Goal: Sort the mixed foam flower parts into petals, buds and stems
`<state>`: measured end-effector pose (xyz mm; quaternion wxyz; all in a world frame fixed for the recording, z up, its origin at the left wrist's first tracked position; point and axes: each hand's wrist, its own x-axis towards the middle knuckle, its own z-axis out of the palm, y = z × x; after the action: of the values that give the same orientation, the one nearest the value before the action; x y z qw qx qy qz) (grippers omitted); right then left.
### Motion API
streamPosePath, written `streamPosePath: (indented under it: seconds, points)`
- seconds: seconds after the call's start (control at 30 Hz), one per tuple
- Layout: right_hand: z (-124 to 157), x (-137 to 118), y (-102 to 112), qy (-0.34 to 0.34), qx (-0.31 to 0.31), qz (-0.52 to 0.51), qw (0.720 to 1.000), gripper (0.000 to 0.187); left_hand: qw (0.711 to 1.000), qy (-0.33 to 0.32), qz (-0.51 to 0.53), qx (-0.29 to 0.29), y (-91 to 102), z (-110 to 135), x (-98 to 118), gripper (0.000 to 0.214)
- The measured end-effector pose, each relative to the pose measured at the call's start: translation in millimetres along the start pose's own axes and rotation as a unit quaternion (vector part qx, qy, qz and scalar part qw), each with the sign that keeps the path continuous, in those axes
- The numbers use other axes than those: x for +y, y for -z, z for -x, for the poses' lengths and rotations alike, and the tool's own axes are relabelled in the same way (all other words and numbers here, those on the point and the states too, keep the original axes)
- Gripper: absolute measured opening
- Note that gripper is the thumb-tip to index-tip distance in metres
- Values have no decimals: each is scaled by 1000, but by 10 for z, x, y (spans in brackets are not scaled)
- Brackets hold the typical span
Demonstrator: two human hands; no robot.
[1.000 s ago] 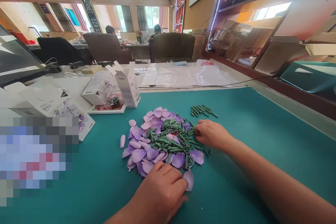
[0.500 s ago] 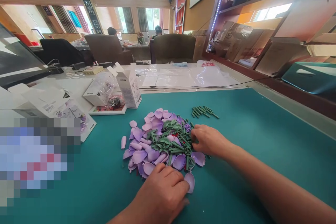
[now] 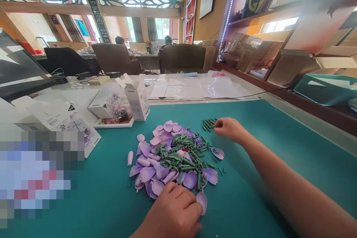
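Note:
My right hand is at the far right of the pile, over a small bundle of green plastic stems. Its fingertips are pinched together and cover the bundle's right end; what they hold is hidden. In front of the pile, my left hand has its fingers curled under, their tips out of sight. A pale purple petal piece lies against its right side. Between the hands is a heap of purple petal pieces with green leaf and stem parts on top, and a few red bits.
A green mat lies under the parts. White boxes with flower pictures and a clear bag of parts stand at the back left. A blurred-out patch covers the left edge. Beyond are chairs, two people, and shelves with cartons.
My right hand has moved from the heap's right side up and away to the green stem bundle. A petal piece now shows where it was. My left hand stays nearly in place. The view has tilted up.

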<state>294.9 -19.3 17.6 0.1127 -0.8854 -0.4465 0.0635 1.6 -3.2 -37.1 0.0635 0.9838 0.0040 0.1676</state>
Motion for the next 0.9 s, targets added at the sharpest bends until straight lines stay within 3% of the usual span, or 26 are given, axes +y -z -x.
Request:
streamPosePath:
  seconds: [0.13, 0.3, 0.43, 0.6, 0.73, 0.9]
  points:
    - [-334, 260, -81, -49, 24, 12, 998, 18, 1000, -4, -3, 4, -36, 4, -28, 14]
    - [-414, 379, -187, -60, 29, 27, 997, 19, 1000, 9, 11, 0, -37, 2, -40, 13]
    - [-326, 245, -169, -13, 35, 36, 999, 24, 999, 20, 28, -4, -29, -15, -36, 13]
    - [-206, -107, -215, 69, -36, 42, 996, 18, 999, 30, 36, -1, 12, -24, -23, 14]
    - [-170, -287, -303, 69, -53, 62, 994, 13, 999, 29, 28, -9, 51, -9, -8, 11]
    - [-173, -303, -367, 60, -37, 29, 997, 13, 999, 34, 35, -16, 75, 5, 11, 11]
